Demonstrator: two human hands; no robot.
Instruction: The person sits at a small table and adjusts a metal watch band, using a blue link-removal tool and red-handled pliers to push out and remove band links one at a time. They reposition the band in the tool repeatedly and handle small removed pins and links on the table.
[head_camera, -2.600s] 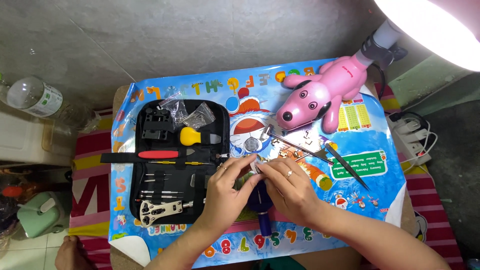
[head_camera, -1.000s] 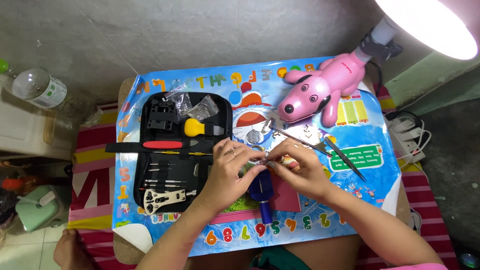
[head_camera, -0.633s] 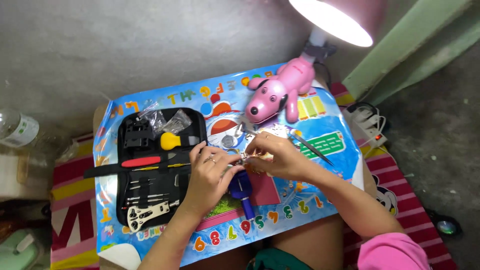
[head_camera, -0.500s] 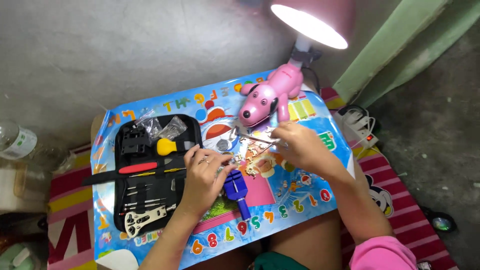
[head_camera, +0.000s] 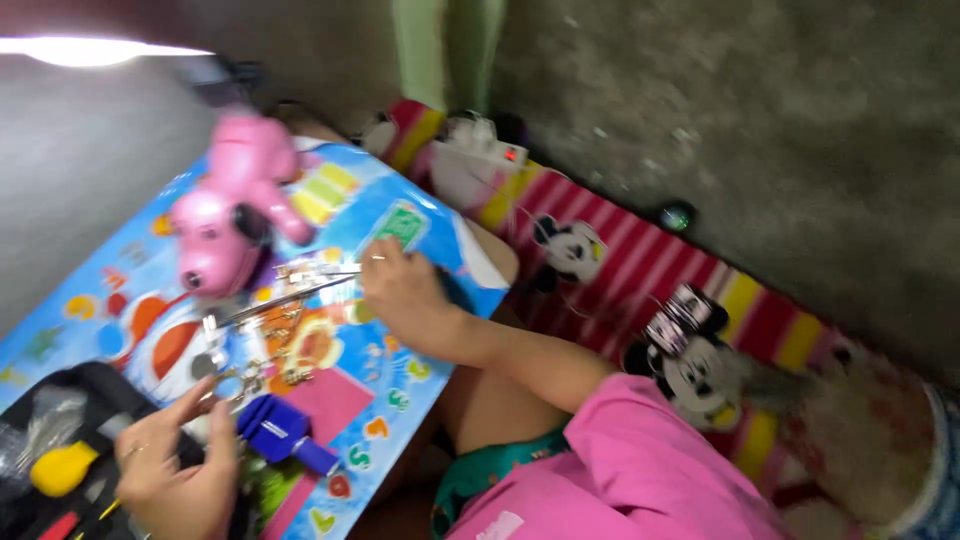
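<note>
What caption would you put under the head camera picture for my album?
Two hands over a colourful mat: right hand by thin metal tools, left hand near a blue holder, pink toy dog watching.

Slim metal tweezers (head_camera: 322, 272) on colourful mat (head_camera: 400, 370)

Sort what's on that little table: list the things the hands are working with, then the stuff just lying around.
In hand:
- right hand on the thin metal tools
- left hand by the blue holder
- small metal parts

Lying about:
- pink toy dog
- yellow-handled tool in the black tool case
- power strip
</note>
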